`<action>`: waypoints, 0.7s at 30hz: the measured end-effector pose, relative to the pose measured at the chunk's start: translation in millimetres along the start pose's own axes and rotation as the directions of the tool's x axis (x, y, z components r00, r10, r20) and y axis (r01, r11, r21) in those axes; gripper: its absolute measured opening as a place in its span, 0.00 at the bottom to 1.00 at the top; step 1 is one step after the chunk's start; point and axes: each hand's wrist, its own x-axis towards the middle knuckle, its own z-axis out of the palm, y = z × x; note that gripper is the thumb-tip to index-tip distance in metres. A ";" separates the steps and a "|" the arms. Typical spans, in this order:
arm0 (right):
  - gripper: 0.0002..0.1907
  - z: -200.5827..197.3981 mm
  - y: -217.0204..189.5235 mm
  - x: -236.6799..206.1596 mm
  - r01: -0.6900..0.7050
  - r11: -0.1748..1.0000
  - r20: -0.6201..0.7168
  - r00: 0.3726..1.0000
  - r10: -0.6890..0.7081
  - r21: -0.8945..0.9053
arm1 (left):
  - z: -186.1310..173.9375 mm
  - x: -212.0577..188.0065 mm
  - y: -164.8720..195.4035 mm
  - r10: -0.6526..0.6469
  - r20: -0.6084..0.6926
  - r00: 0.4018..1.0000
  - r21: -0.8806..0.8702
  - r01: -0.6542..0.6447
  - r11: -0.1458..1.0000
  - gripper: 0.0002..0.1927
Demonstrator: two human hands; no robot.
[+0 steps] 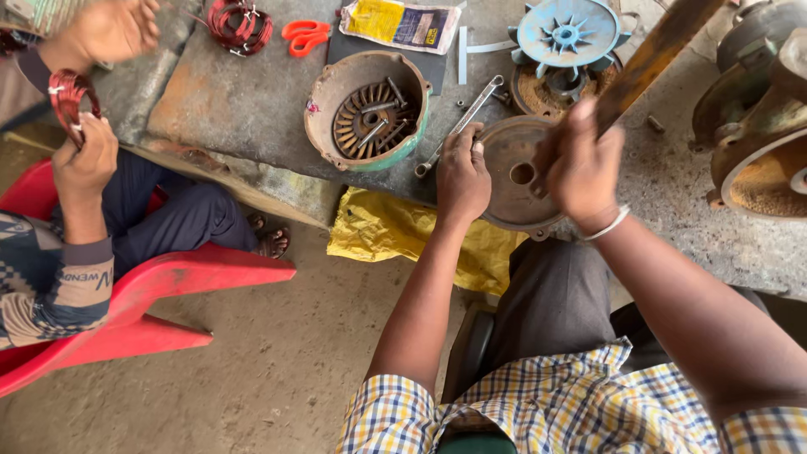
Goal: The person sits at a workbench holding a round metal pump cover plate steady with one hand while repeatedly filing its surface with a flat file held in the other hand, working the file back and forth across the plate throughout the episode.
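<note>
Left hand curled on the 9 o'clock rim of a rusty round motor end cover with a centre hole, at the workbench edge. Right hand fisted around a rusty bar, over its 3 o'clock side; spanner at 10 o'clock

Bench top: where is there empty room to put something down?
Bare stone lies between the red wire coil and the round housing full of bolts. Crowded: around the disc, spanner and blue fan.
</note>
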 end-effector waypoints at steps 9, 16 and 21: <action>0.26 -5.7 0.7 6.0 -0.033 0.989 -0.032 0.999 0.038 0.144 | 0.7 0.8 3.4 -0.001 -0.010 1.000 0.007 0.001 1.000 0.16; 0.26 -10.5 -0.9 8.5 -0.184 0.956 -0.073 0.976 0.205 0.229 | 3.8 0.5 -1.8 0.037 -0.041 0.998 0.004 -0.037 0.999 0.18; 0.27 9.2 -4.3 -3.6 -0.106 0.982 -0.055 0.992 0.116 0.158 | 7.6 0.5 -6.1 0.073 -0.057 0.996 0.014 -0.072 0.997 0.16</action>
